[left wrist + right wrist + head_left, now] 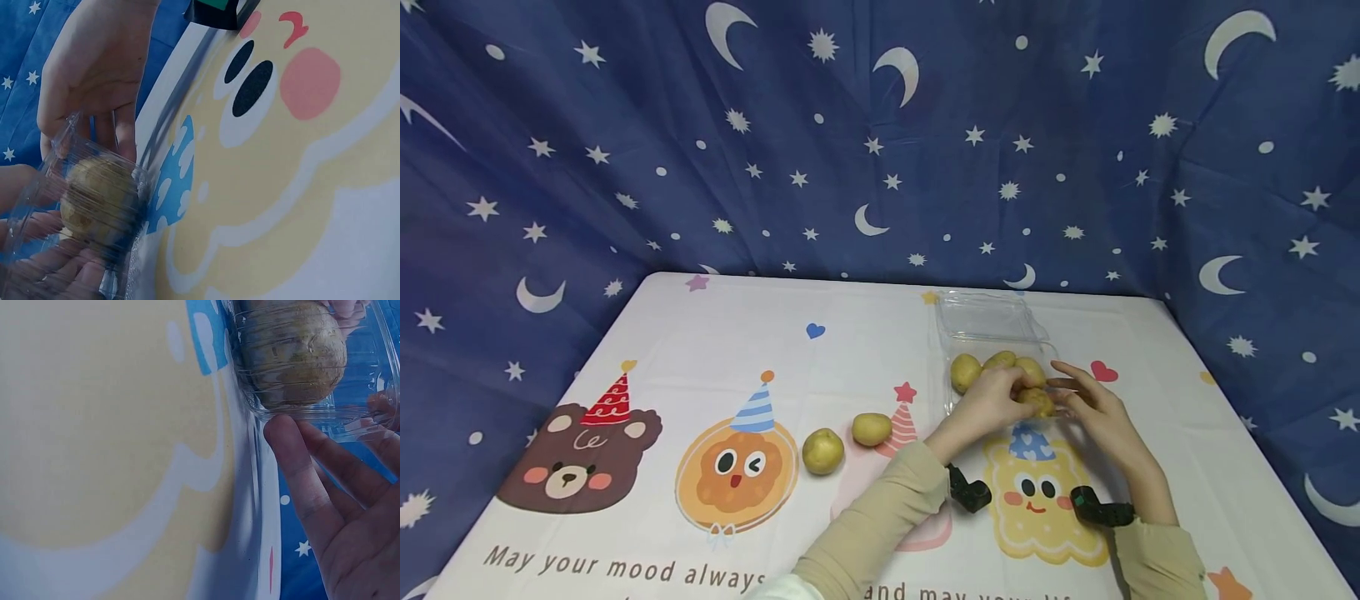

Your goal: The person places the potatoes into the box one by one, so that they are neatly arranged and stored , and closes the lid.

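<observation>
Currently, one potato, inside the clear box at its near side, pinched by the left hand, best settled gently against the other potatoes before release, the right hand, fingers spread, thumb touching the box, lightly steadying.

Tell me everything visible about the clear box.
The clear box looks like thin, ribbed plastic, its lid opened out on the far side. It sits upright on the printed tablecloth, with at least four potatoes inside. The left hand reaches into it; the right hand is at its right side, thumb apparently touching the plastic.
</observation>
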`<state>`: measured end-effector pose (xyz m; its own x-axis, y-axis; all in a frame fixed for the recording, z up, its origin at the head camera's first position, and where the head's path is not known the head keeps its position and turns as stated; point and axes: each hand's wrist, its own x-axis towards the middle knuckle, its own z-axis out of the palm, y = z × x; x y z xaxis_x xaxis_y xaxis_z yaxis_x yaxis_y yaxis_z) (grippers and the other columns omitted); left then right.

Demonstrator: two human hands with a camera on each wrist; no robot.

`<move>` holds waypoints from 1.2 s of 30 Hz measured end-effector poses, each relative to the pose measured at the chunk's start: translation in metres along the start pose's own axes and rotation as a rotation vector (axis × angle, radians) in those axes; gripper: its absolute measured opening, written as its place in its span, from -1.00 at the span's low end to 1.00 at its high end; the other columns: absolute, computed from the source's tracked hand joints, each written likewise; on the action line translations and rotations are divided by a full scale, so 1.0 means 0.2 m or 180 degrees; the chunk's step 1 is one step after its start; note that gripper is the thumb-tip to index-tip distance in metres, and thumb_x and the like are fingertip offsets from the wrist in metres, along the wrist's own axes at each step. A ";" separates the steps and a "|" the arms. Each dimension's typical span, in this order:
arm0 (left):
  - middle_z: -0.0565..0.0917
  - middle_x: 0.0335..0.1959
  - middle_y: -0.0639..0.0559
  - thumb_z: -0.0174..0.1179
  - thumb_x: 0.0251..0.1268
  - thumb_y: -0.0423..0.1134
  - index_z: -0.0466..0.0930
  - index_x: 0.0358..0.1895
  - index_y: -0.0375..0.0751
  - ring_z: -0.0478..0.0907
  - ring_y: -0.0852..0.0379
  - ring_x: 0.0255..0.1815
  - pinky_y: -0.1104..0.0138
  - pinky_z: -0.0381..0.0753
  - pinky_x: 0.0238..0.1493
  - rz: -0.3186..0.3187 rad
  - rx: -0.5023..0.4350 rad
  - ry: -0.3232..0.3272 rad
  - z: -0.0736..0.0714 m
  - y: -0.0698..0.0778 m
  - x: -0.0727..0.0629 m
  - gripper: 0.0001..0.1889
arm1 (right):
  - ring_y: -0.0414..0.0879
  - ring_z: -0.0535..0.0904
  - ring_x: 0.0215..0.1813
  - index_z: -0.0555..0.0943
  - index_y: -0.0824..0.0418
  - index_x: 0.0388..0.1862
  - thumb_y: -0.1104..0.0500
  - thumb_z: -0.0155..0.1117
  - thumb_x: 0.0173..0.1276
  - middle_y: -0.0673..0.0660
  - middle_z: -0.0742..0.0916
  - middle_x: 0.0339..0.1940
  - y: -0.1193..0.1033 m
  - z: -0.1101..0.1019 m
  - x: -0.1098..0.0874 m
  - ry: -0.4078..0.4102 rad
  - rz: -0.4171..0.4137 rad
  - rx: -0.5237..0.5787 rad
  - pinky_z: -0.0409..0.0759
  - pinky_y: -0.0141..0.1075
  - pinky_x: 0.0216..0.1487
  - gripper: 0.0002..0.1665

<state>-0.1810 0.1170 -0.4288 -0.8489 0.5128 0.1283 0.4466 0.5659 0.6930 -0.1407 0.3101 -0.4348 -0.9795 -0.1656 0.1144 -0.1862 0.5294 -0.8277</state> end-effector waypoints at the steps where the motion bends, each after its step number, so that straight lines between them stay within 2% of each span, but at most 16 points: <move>1: 0.71 -0.21 0.13 0.35 0.13 -0.15 0.66 -0.04 -0.08 0.56 0.34 -0.23 0.66 0.42 -0.23 0.0016 0.0017 0.0020 0.00 0.00 0.00 -0.69 | -0.59 0.54 -0.09 0.24 0.34 0.43 0.21 -0.05 0.52 0.49 0.58 0.15 0.00 0.00 0.00 -0.0006 -0.0004 0.0018 0.60 -0.54 -0.15 -0.45; 7: 0.64 -0.21 0.08 0.29 0.15 -0.18 0.65 -0.03 -0.10 0.57 0.23 -0.21 0.66 0.40 -0.26 0.0054 -0.0074 0.0173 -0.02 -0.01 -0.02 -0.70 | -0.59 0.54 -0.10 0.25 0.31 0.43 0.18 -0.04 0.53 0.46 0.59 0.14 0.00 0.01 0.02 -0.0006 0.0022 -0.0020 0.60 -0.54 -0.16 -0.45; 16: 0.63 -0.16 0.04 0.26 0.22 -0.20 0.64 -0.01 -0.12 0.60 0.24 -0.15 0.68 0.46 -0.19 0.0144 -0.0384 0.0358 -0.06 -0.01 -0.07 -0.73 | -0.58 0.55 -0.11 0.26 0.29 0.43 0.17 -0.04 0.53 0.46 0.60 0.14 0.00 0.02 0.02 0.0003 0.0048 -0.0035 0.62 -0.49 -0.17 -0.45; 25: 0.64 -0.03 0.03 0.21 0.28 -0.22 0.62 0.03 -0.16 0.63 0.18 -0.10 0.59 0.55 -0.10 0.0205 -0.0673 0.0340 -0.12 -0.01 -0.14 -0.72 | -0.58 0.55 -0.11 0.25 0.30 0.44 0.19 -0.06 0.53 0.46 0.60 0.14 0.00 0.02 0.01 0.0003 0.0023 -0.0013 0.63 -0.46 -0.19 -0.46; 32: 0.65 -0.03 0.04 0.17 0.27 -0.23 0.61 0.05 -0.12 0.62 0.16 -0.07 0.48 0.59 -0.07 0.0138 -0.0692 0.0323 -0.19 -0.01 -0.21 -0.71 | -0.58 0.56 -0.11 0.26 0.31 0.43 0.19 -0.05 0.53 0.47 0.60 0.13 0.01 0.02 0.01 0.0007 0.0016 -0.0022 0.64 -0.46 -0.19 -0.46; 36: 0.66 -0.06 0.05 0.17 0.28 -0.21 0.62 0.04 -0.12 0.62 0.18 -0.08 0.50 0.58 -0.08 0.0172 -0.0629 0.0389 -0.22 -0.01 -0.25 -0.72 | -0.58 0.55 -0.11 0.25 0.33 0.43 0.17 -0.05 0.53 0.49 0.59 0.13 0.01 0.01 0.01 0.0017 0.0009 -0.0009 0.64 -0.46 -0.19 -0.45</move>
<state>-0.1528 0.0618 -0.4049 -0.8585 0.4502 0.2456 0.4386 0.3962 0.8066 -0.1429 0.3093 -0.4372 -0.9805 -0.1597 0.1149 -0.1836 0.5321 -0.8265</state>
